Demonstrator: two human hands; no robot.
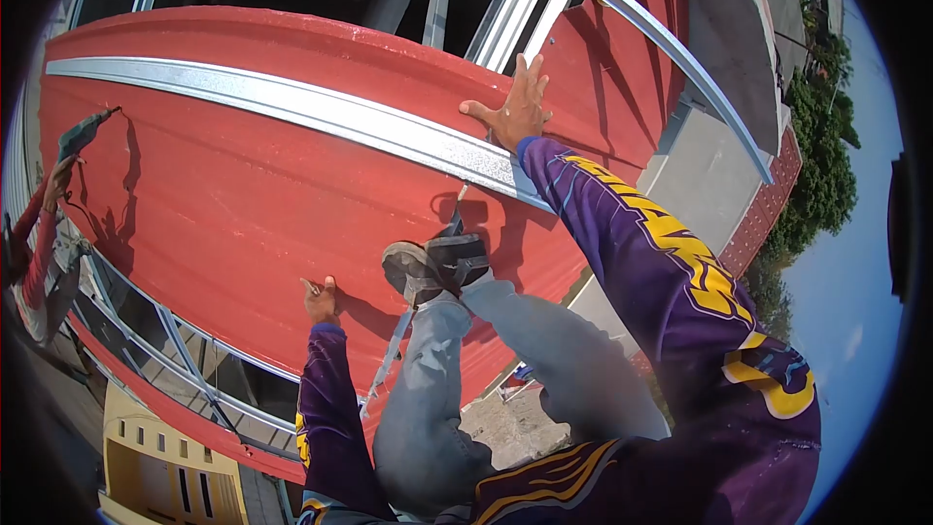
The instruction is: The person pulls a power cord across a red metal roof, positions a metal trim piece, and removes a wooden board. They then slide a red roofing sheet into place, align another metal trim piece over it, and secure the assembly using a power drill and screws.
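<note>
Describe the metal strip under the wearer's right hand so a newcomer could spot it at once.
Start at the big red corrugated roof sheet that fills the view. A long silvery metal strip lies across it, and the right hand presses flat by its near end. It is the only bare metal lying on the red sheet; the other rails stand beyond its edges.

Location is an open-air rooftop under construction. A red corrugated roofing sheet lies under both hands, with a galvanised steel batten across it just below the right hand. Bare steel truss framing shows beyond the left hand. Far left, a co-worker raises what appears to be a power drill. Neighbouring buildings and trees sit far below.
</note>
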